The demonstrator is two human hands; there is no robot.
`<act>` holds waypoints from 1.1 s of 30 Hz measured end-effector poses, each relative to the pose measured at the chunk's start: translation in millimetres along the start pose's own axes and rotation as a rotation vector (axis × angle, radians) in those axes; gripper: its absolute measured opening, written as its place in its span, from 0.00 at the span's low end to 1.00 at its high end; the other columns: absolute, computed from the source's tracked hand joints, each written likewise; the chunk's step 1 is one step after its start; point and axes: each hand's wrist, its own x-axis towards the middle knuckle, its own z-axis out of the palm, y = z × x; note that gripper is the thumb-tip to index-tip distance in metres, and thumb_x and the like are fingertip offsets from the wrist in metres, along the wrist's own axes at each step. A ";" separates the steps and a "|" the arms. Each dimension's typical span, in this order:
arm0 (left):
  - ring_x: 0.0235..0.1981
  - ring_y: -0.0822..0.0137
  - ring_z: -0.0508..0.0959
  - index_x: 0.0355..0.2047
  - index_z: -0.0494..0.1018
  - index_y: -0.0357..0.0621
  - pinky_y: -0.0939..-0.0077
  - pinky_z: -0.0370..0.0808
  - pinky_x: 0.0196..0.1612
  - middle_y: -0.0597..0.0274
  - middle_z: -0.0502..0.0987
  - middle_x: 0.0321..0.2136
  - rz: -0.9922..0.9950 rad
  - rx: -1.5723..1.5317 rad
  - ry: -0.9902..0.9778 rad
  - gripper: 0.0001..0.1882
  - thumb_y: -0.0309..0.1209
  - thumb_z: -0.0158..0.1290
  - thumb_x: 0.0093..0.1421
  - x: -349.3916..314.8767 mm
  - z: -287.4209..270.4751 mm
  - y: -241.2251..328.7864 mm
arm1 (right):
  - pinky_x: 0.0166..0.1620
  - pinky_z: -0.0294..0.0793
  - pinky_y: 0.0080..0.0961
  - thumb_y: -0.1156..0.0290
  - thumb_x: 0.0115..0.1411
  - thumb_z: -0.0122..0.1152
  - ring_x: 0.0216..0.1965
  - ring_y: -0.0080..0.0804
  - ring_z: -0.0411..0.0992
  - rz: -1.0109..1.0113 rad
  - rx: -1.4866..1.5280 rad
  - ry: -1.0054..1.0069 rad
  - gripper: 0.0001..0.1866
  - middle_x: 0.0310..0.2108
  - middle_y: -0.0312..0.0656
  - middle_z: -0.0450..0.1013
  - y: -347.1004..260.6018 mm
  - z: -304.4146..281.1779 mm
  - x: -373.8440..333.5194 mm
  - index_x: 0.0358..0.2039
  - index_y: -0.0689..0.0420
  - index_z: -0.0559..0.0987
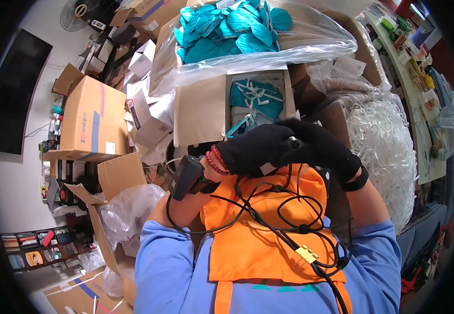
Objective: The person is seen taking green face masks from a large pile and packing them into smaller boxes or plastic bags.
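Observation:
Both my hands wear black gloves and meet in front of my chest, at the near edge of an open carton (201,112). My left hand (256,149) reaches in from the left, its fingers hidden where the gloves overlap. Over them curls my right hand (324,146), fingers bent. A small silvery spot (292,139) shows between the gloves; whatever they hold is too dark to make out. Just beyond lie teal folded fabric pieces (256,97) with white straps, inside the carton. More teal cupped pieces (237,31) are heaped in a plastic-lined box farther back.
Right of me stands a plastic-lined box of tangled white straps (378,157). White small boxes (151,120) and a brown carton (93,118) stand at left. Black cables (258,209) hang over my orange apron (227,251). A cluttered table (410,94) runs along the right.

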 end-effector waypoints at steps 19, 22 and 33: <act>0.27 0.77 0.77 0.44 0.75 0.41 0.81 0.76 0.32 0.64 0.80 0.30 -0.492 -0.566 -0.256 0.14 0.30 0.58 0.58 -20.9 -1.3 3.4 | 0.36 0.71 0.21 0.62 0.65 0.54 0.30 0.19 0.69 0.258 0.253 -0.146 0.16 0.29 0.38 0.76 1.6 2.7 -23.2 0.42 0.64 0.77; 0.27 0.76 0.77 0.45 0.75 0.41 0.80 0.76 0.32 0.63 0.80 0.30 -0.456 -0.524 -0.246 0.16 0.32 0.60 0.57 -19.2 -2.6 9.8 | 0.36 0.71 0.20 0.62 0.65 0.54 0.32 0.18 0.70 0.254 0.082 -0.192 0.17 0.31 0.39 0.76 15.1 -3.0 -20.3 0.43 0.64 0.77; 0.30 0.70 0.78 0.44 0.75 0.38 0.75 0.76 0.35 0.56 0.80 0.31 -0.146 -0.418 -0.245 0.18 0.39 0.53 0.61 -17.2 -16.4 -6.4 | 0.35 0.72 0.20 0.64 0.63 0.58 0.31 0.20 0.72 0.296 -0.010 -0.252 0.15 0.29 0.40 0.77 7.4 -4.9 -16.7 0.40 0.64 0.78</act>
